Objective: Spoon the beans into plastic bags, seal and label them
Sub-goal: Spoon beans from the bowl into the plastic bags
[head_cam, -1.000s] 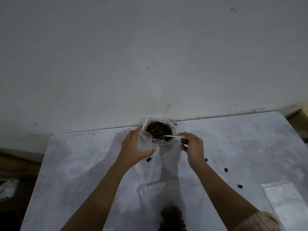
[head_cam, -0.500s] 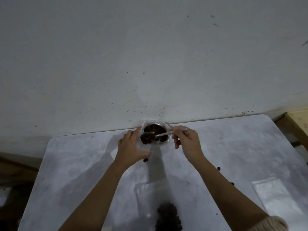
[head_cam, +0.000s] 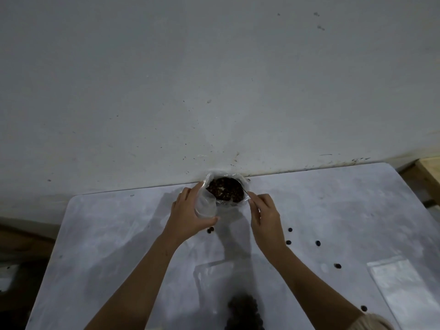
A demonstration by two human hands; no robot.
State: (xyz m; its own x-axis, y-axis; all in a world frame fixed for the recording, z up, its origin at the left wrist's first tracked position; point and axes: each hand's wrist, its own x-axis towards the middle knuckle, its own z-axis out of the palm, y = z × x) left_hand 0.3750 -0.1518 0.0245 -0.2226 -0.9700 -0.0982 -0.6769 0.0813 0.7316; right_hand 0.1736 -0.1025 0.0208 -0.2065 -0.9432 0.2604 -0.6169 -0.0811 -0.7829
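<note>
Far edge of the tabletop [head_cam: 100, 239], against the wall: a container of dark beans [head_cam: 225, 191] lined or wrapped in clear plastic. The left hand [head_cam: 188, 216] cups a small clear plastic bag [head_cam: 206, 207] just at the container's near-left rim, fingers curled around it, thumb under, mouth of the bag tilted up toward the beans.

The right hand [head_cam: 265, 216] pinches the handle of a thin spoon [head_cam: 245, 192] at the container's right rim; fingers narrow, closed on the handle. The spoon's long axis runs from the fingers up-left into the beans (bowl not clearly visible, load cannot be told).

Key relation: the bag mouth lies left of the spoon, across the bean surface, touching the rim. Likely next move is a short leftward carry, right hand to left.

Loose beans [head_cam: 317, 243] scattered on the tabletop to the right. Flat empty bag [head_cam: 402, 284] near right; another filled bag [head_cam: 245, 310] at near centre.
</note>
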